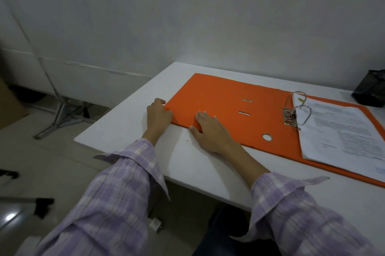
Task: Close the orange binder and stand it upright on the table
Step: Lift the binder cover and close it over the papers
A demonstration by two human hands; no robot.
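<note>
The orange binder (218, 101) lies open and flat on the white table (129, 122). Its left cover spreads toward the table's left end, and a stack of printed papers (341, 130) rests on the right half, threaded on the metal rings (295, 108). My left hand (158, 116) curls over the cover's left edge at its near corner, fingers bent around the rim. My right hand (210, 130) lies flat on the cover by its near edge, fingers spread, thumb on the table beside it.
A black mesh container (370, 89) stands at the table's far right against the wall. A metal stand's legs (62, 118) rest on the floor to the left. The table's left and near edges are close to my hands.
</note>
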